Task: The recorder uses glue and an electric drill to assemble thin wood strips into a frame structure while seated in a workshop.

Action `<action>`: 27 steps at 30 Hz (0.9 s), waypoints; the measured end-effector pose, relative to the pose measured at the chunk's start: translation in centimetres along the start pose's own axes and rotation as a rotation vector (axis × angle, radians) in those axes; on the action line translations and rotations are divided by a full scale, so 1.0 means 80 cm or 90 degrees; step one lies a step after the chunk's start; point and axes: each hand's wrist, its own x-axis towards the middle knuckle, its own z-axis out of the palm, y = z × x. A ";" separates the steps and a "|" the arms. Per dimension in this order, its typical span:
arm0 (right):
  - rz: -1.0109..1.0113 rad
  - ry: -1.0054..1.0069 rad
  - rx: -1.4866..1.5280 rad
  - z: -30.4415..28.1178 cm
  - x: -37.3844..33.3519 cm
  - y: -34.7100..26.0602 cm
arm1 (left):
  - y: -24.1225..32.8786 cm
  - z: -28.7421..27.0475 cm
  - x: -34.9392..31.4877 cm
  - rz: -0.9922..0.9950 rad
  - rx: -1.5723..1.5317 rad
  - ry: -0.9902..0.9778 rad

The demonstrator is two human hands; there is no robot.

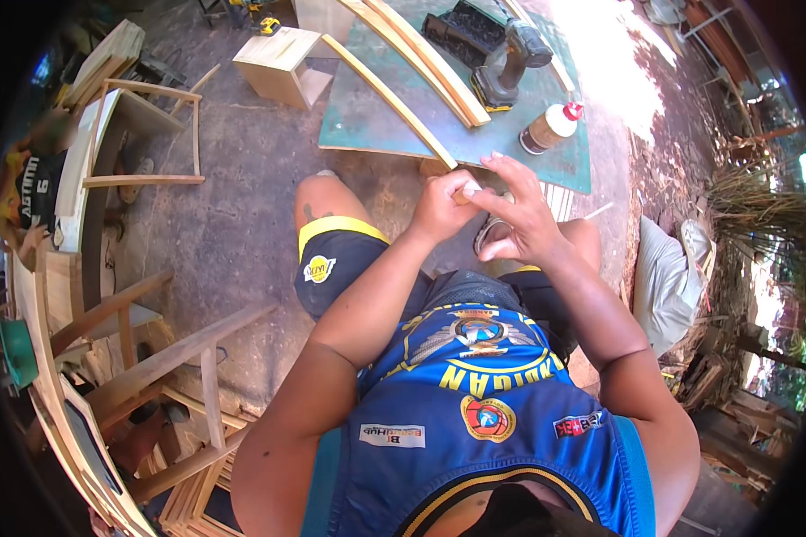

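My left hand (445, 208) is closed around the near end of a long, thin wooden strip (390, 100), which runs away over the green board. What looks like the strip's end pokes out by my thumb. My right hand (521, 212) is beside it with fingers spread, one fingertip touching or nearly touching that end; I cannot tell whether it pinches anything. A white and brown glue bottle (551, 128) with a red cap stands just beyond my right hand.
On the green board (367, 125) lie more wooden strips (421, 58), a cordless power tool (510, 64) and a black tray (464, 34). A wooden box (278, 63) stands at the far left. Wooden frames (143, 181) and another person (40, 183) are on the left, a pale sack (667, 286) on the right.
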 end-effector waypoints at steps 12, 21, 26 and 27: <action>0.061 0.044 0.072 0.019 -0.002 -0.001 | 0.008 0.002 0.001 0.005 0.016 0.008; 0.055 0.023 -0.086 0.029 -0.011 -0.001 | -0.001 -0.003 0.001 -0.025 0.014 0.040; 0.049 0.044 -0.078 0.021 -0.015 0.000 | 0.000 -0.006 0.003 -0.022 0.014 0.070; 0.044 0.078 -0.054 0.021 -0.015 0.000 | 0.000 -0.007 0.003 -0.036 0.029 0.060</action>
